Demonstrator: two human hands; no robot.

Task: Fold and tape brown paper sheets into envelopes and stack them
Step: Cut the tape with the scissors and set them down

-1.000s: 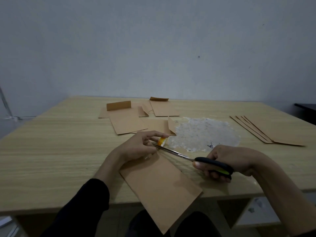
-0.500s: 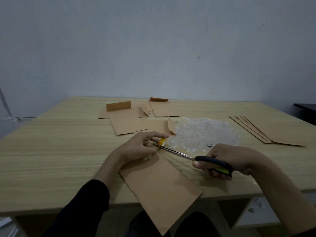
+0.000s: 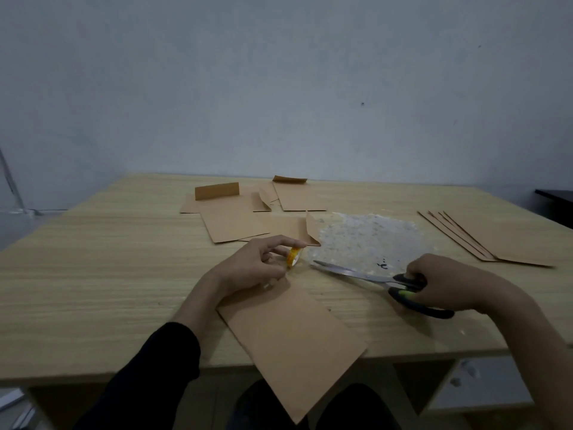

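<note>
A folded brown paper envelope [image 3: 294,339] lies in front of me, its near corner hanging over the table edge. My left hand [image 3: 248,265] rests on its far end and holds a small yellow tape roll [image 3: 293,256] between the fingers. My right hand [image 3: 446,282] grips black-handled scissors [image 3: 381,280], whose blades lie nearly together and point left toward the tape, a short gap away from it. Several folded envelopes [image 3: 248,218] lie scattered at the table's far middle.
A fanned stack of flat brown sheets [image 3: 496,240] sits at the right. A rough whitish patch [image 3: 366,240] marks the wooden table [image 3: 93,274] behind the scissors. A dark piece of furniture [image 3: 558,206] stands at the far right, and a grey wall runs behind.
My right hand has drawn the scissors back to the right, away from the tape. My left hand stays on the envelope with the tape roll.
</note>
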